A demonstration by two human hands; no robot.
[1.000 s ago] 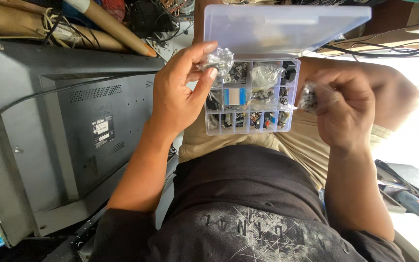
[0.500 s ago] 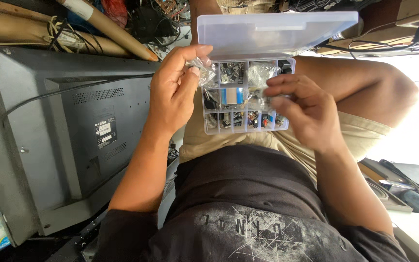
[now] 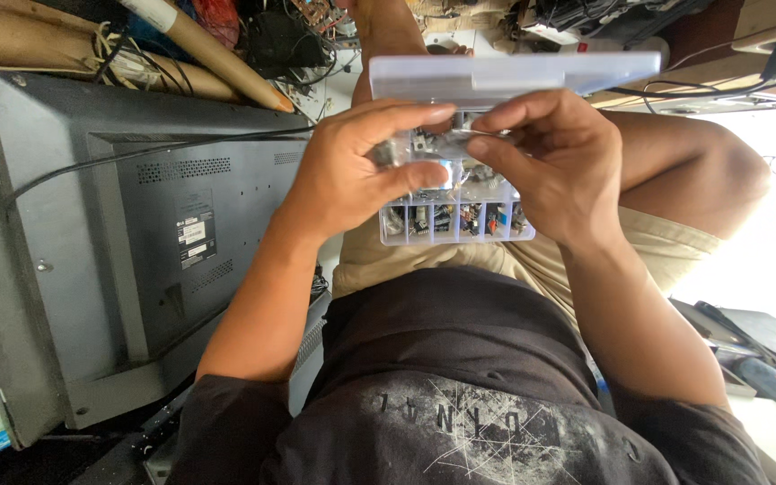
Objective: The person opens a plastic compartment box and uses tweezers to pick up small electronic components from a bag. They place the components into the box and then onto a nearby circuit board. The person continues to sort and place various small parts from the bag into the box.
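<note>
Baggie (image 3: pixel 424 148), small and clear, sits pinched between my left hand (image 3: pixel 352 175) and right hand (image 3: pixel 545 166), just above the open parts box (image 3: pixel 455 220) on my lap. I judge it light, crinkly, slippery; best held at its edges. Long axis looks left-right between fingertips, contents too small to tell.

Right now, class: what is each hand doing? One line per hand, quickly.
Left hand: fingers pinched on a small clear plastic bag above the compartment box.
Right hand: fingertips closed on the same bag's other end.
</note>
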